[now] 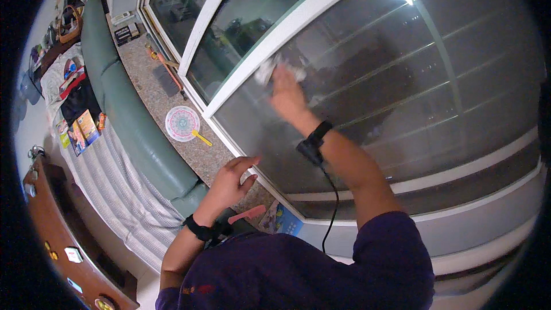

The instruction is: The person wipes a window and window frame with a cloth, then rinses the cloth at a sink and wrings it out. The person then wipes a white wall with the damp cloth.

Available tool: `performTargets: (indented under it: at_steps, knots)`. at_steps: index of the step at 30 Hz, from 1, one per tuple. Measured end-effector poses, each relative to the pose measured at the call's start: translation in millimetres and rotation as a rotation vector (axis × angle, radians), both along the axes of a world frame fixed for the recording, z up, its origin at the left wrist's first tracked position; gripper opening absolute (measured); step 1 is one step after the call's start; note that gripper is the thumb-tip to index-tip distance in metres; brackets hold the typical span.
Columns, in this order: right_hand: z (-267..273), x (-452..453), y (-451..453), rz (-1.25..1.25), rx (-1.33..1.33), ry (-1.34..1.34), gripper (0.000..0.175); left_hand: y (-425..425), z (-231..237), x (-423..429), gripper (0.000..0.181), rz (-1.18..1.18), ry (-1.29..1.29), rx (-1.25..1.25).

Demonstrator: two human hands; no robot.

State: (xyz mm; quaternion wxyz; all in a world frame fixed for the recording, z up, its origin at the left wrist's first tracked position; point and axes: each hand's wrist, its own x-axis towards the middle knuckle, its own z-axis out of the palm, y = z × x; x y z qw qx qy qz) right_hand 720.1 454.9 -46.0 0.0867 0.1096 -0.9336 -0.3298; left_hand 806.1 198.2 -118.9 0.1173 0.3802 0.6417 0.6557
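Note:
My right hand (287, 94) presses a crumpled white cloth or paper (266, 71) against the window glass (370, 64), close under the white window frame (275, 43). The hand is slightly blurred. My left hand (236, 181) holds nothing; its fingers are apart, with the fingertips at the lower white frame beside the stone sill (142, 64). Both wrists wear black straps with a device, and a black cable (336, 202) hangs from the right one.
On the sill lie a pink comb (247, 214), a round patterned fan (182, 123) with a yellow handle and a small brush (165, 78). A green sofa back (142, 125) runs along the sill. A wooden table (64, 241) stands at lower left.

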Motion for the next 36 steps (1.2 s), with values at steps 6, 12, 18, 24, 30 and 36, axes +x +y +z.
performTargets:
  at_steps: [6,12,18,24,30,36]
  knots:
    - [100.8,28.8,38.6,-0.047,-0.066,0.328,0.042,-10.8,-12.2,11.8,0.040,0.001,-0.063,-0.045]
    - [375.9,111.6,56.5,0.126,0.457,1.327,0.022,1.1,2.3,15.0,0.041,-0.023,-0.030,-0.022]
    - [236.0,62.5,44.5,0.080,0.327,0.437,0.011,23.1,15.8,24.2,0.036,-0.075,0.053,0.016]
    - [370.0,103.5,73.9,0.154,-0.014,1.138,0.020,6.6,9.0,32.2,0.038,-0.056,0.057,-0.070]
    - [376.5,65.4,61.8,0.136,0.033,1.110,0.022,-17.8,3.9,22.5,0.027,0.171,-0.112,-0.032]
    - [227.8,42.5,48.3,0.190,0.197,0.515,0.034,-1.0,11.0,17.7,0.025,0.078,-0.014,-0.036]
